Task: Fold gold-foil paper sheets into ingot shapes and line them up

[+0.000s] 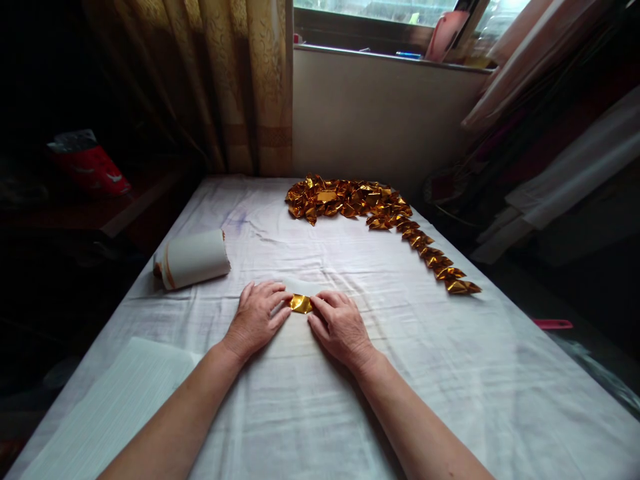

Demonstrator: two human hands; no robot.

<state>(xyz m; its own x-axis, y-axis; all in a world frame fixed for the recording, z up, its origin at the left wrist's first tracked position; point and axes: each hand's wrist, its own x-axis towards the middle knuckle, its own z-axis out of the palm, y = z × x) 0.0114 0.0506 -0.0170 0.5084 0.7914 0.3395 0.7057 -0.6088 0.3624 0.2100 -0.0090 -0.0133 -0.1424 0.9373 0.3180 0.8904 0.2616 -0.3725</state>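
Note:
A small folded piece of gold foil paper (301, 304) lies on the white cloth in front of me, between both hands. The fingers of my left hand (257, 315) pinch its left end, thumb below and index finger above. At its right end, my right hand (343, 327) pinches it with thumb and index finger. At the back of the table is a pile of folded gold foil pieces (327, 196). From it a row of overlapping gold pieces (435, 257) runs down the right edge.
A white roll (197, 259) with brownish ends lies on its side at the left. Nearer me is a lined paper sheet (120, 407), partly under my left forearm. A red container (93, 167) stands beyond the left edge; clothes (575, 167) hang at the right. A curtain (240, 80) hangs behind.

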